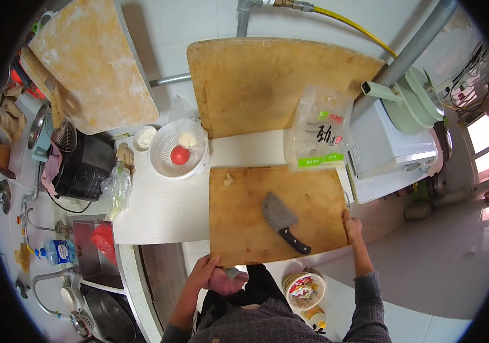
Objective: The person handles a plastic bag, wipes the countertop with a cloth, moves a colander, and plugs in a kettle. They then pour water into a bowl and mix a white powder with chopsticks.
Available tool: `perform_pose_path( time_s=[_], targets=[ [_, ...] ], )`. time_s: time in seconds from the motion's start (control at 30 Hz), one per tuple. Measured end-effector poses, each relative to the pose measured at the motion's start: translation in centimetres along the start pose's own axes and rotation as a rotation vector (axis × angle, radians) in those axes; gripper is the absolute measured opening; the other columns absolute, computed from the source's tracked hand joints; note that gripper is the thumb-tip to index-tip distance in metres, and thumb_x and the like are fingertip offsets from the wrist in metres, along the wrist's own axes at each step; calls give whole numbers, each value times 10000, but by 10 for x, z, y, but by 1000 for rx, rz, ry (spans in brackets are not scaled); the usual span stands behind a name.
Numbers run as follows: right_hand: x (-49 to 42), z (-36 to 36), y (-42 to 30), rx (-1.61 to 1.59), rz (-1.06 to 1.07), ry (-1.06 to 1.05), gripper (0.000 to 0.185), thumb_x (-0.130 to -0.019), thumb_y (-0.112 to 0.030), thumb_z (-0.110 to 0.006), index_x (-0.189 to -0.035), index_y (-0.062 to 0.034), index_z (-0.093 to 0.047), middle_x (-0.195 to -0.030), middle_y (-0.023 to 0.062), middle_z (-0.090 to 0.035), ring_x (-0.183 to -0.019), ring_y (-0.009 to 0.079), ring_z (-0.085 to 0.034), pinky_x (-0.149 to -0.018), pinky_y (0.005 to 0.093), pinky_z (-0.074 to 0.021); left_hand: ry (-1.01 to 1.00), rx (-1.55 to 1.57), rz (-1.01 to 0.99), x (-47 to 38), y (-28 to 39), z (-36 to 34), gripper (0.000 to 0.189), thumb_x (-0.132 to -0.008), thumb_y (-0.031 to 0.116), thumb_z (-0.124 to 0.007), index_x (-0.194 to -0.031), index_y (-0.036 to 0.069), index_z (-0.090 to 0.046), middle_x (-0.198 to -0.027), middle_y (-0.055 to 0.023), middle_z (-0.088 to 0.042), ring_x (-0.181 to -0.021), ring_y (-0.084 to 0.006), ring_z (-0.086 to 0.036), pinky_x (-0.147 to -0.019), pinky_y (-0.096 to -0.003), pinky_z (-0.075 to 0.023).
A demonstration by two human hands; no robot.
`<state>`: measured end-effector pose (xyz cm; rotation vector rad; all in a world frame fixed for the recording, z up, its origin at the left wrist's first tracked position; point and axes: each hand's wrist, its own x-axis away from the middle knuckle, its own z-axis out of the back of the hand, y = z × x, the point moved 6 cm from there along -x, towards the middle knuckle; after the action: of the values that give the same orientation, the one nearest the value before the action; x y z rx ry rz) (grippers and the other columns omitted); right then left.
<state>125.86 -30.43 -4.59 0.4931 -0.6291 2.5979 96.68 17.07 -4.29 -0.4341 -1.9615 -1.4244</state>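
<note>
A rectangular wooden cutting board (pixel 240 218) lies before me, its near edge reaching past the counter's front. My left hand (pixel 205 271) grips its near left corner, thumb on top. A pink cloth (pixel 228 281) hangs at that hand beneath the board's edge; how the hidden fingers hold it is unclear. On the right edge, my right hand (pixel 353 228) grasps the board, part of its fingers out of sight. A cleaver (pixel 278 212) with a patterned blade and black riveted handle rests on the board, handle towards me. Near the far left corner sits a small pale piece of food (pixel 228 179).
A white colander (pixel 159 160) with a tomato (pixel 180 155) stands left of the board, by a bowl of white powder (pixel 146 138). Behind are a printed plastic bag (pixel 319 124) and a large leaning board (pixel 244 85). A sink (pixel 94 261) lies left; a waste bin (pixel 304 290) stands below.
</note>
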Motion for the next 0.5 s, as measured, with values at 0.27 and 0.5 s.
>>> perform_pose_path(
  time_s=[0.27, 0.5],
  targets=[
    [22, -7, -50, 2, 315, 345, 504, -822, -410, -595, -953, 74, -643, -923, 267, -631, -893, 401, -594, -826, 442, -459, 103, 194, -7, -61, -47, 8, 441, -973, 375, -490, -1123, -33, -565, -924, -120, -653, -809, -188, -634, -711, -304, -526],
    [166, -94, -159, 319, 933, 116, 394, -822, -236, -629, -1123, 11, -566, -1076, 204, -544, -1012, 383, -490, -822, 467, -416, 121, 222, 69, -67, -67, 3, 485, -961, 427, -491, -1099, -31, -573, -917, -144, -660, -782, -203, -643, -671, -316, -528]
  ],
)
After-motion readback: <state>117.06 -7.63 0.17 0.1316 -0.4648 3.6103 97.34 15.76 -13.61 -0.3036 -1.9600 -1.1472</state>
